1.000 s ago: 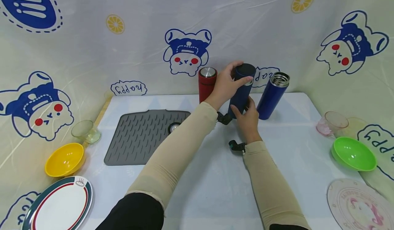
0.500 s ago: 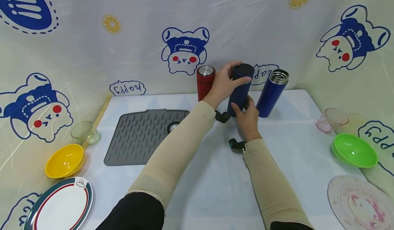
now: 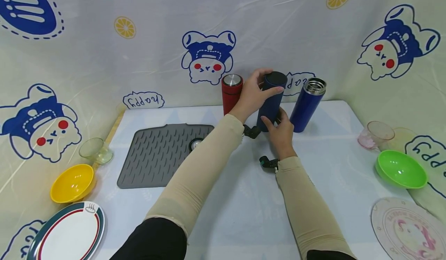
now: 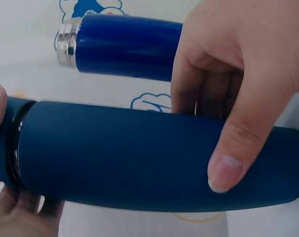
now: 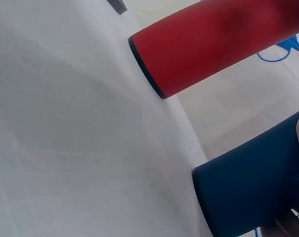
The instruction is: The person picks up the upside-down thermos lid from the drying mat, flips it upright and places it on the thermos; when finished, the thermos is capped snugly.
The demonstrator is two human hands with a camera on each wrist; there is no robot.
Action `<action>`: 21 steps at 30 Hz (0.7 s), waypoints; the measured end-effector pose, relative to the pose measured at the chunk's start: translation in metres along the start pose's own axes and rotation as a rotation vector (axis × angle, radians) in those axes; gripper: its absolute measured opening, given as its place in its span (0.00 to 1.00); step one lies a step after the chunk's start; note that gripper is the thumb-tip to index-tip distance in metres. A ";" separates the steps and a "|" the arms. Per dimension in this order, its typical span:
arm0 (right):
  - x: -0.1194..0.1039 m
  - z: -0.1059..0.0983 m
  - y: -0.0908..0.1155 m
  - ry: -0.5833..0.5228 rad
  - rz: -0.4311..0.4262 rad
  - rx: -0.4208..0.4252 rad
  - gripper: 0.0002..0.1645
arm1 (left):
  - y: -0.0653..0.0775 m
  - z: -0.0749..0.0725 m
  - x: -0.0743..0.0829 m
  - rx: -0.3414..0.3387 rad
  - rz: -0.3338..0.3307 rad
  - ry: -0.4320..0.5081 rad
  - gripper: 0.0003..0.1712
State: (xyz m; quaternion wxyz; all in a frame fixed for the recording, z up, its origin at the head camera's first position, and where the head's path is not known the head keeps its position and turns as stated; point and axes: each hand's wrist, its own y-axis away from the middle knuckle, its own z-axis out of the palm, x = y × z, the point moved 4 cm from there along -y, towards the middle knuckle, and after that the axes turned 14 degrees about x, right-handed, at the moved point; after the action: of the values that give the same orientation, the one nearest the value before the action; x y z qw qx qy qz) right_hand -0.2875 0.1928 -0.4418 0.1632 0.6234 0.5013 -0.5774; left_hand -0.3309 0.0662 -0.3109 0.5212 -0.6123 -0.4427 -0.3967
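A dark navy thermos flask stands upright at the back of the table, held by both hands. My left hand grips it round its lidded top, the thumb across the front. Lower on the body, my right hand wraps it, with the thumb over the front in the left wrist view. Behind the flask, the far fingers are partly hidden. Just right of it stands a bright blue thermos without a lid, its steel neck bare. A red thermos with a steel-topped lid stands left, partly behind my left hand.
A grey ridged mat lies left, with a small round metal-centred item on it, partly behind my left sleeve. Along the left edge are a greenish glass, yellow bowl and rimmed plate; along the right, a pink glass, green bowl and pink-patterned plate.
The head view has shifted slightly. Both hands keep their hold on the navy thermos flask, which stays in place.
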 end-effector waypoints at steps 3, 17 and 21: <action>0.000 -0.001 -0.001 0.001 -0.009 0.001 0.44 | 0.004 -0.004 0.007 -0.048 -0.024 0.038 0.37; -0.002 -0.003 -0.003 -0.010 -0.016 -0.001 0.43 | -0.010 0.002 0.007 0.004 0.054 -0.106 0.49; -0.002 -0.003 -0.002 -0.021 -0.010 0.003 0.42 | -0.015 0.007 0.010 0.035 0.053 -0.156 0.50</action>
State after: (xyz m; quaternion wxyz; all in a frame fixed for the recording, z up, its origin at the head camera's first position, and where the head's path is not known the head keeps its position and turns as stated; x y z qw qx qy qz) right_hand -0.2867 0.1950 -0.4381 0.1646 0.6152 0.5019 -0.5853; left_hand -0.3423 0.0751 -0.2982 0.5062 -0.6434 -0.4727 -0.3261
